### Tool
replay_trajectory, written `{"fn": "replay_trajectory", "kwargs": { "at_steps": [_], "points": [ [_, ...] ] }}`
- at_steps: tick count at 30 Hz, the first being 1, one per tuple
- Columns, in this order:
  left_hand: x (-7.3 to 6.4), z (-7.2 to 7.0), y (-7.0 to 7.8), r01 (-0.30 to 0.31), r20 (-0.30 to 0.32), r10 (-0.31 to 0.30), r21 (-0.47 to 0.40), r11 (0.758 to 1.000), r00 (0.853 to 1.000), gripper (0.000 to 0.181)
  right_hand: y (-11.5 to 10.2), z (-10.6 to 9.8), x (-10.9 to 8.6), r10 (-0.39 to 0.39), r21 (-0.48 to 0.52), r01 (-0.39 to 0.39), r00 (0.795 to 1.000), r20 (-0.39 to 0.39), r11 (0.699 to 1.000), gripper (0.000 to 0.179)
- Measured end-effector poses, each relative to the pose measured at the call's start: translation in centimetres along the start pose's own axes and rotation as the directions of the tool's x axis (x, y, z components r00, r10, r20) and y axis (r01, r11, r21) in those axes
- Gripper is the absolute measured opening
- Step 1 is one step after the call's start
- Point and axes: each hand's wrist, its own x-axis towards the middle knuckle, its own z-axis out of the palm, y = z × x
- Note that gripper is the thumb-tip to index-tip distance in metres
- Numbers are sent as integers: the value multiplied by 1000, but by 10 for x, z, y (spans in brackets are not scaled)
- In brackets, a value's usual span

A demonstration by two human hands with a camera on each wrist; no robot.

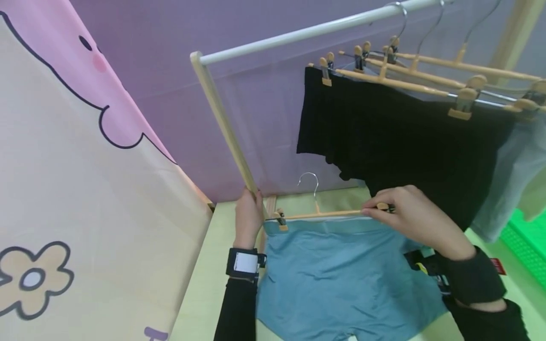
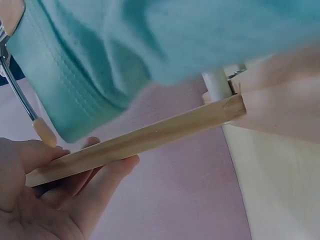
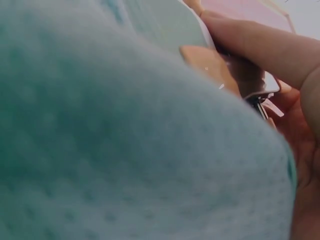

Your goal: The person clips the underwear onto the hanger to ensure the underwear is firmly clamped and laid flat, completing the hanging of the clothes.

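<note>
Blue-green boxer briefs (image 1: 337,274) hang from a clip hanger (image 1: 326,214) with a metal hook, low in front of the rack. My right hand (image 1: 411,220) pinches the hanger's right end beside its clip. In the right wrist view, the clip (image 3: 212,67) lies by the fingers, partly covered by blurred cloth. My left hand (image 1: 249,218) grips the lower part of the rack's wooden post (image 1: 223,121). The left wrist view shows the thumb and fingers on either side of this post (image 2: 150,137), with the briefs' waistband (image 2: 82,100) close by.
Above runs the rack's white rail (image 1: 307,34). Black shorts (image 1: 396,137) hang from it on a clip hanger at the right, with grey clothing (image 1: 507,175) behind. A green basket (image 1: 526,246) stands at the right edge. A printed curtain (image 1: 98,189) borders the left side.
</note>
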Motion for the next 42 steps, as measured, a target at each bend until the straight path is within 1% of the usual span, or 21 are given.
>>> {"fn": "replay_trajectory", "kwargs": {
  "at_steps": [6,8,11,15,18,22,28,30,35,42],
  "points": [
    [0,3,0,11,-28,-10,13,1000,1000,22,-2,-6,-3,7,-45,-9,999,-40,999,12],
    [0,3,-2,9,-37,-8,22,1000,999,21,-3,-8,-5,-4,-72,-1,997,-79,997,12],
    [0,3,-3,8,-43,-7,37,999,999,21,-6,-13,-9,-42,-118,23,987,-157,993,13],
    [-1,2,-2,18,-40,-17,38,999,999,22,-9,-19,-13,-93,-170,50,962,-257,984,14],
    [-1,1,-2,21,-41,-19,38,999,999,22,-13,-23,-15,-101,-183,45,943,-316,982,15],
    [-1,1,-3,9,-47,-8,37,999,999,23,-18,-27,-18,-118,-199,43,916,-382,979,15],
    [-1,0,-2,-8,-56,10,40,999,998,23,-24,-31,-21,-165,-241,52,862,-480,969,16],
    [0,1,-2,-11,-57,14,49,999,998,23,-27,-32,-22,-165,-251,37,844,-510,967,16],
    [1,2,-2,-18,-46,20,44,999,999,23,-34,-34,-24,-129,-233,-8,813,-568,973,16],
    [0,2,0,-11,-31,12,26,1000,999,23,-41,-35,-21,-137,-220,-7,763,-631,975,16]
  ]
}}
